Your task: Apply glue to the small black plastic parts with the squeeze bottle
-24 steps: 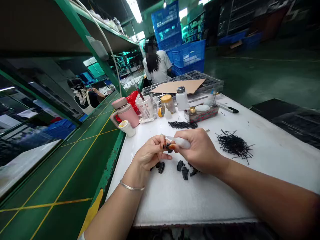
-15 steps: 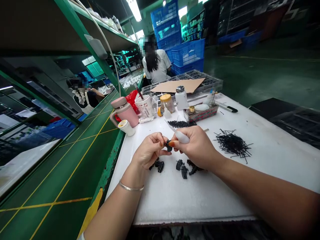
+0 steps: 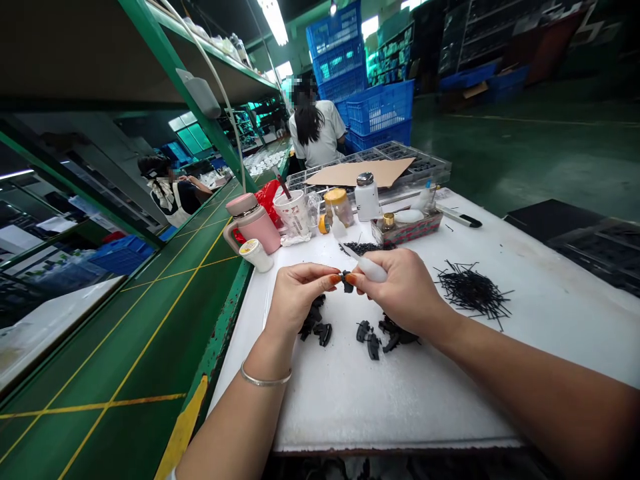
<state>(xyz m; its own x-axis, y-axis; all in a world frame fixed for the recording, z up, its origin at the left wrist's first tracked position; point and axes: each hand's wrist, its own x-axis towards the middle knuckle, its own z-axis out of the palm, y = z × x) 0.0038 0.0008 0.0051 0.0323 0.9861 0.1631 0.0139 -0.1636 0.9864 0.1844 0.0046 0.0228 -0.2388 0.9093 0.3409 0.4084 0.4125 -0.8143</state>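
Both hands pinch one small black part (image 3: 347,281) above the white table (image 3: 400,393): left hand (image 3: 295,297) from left, right hand (image 3: 405,290) from right, also clamping a white bottle (image 3: 371,269). Loose black parts (image 3: 367,333) lie below; black pins (image 3: 473,291) to the right.

Bare white table (image 3: 400,400) nearside; black parts (image 3: 373,337) (loose) and pin pile (image 3: 473,292) block farther reach.
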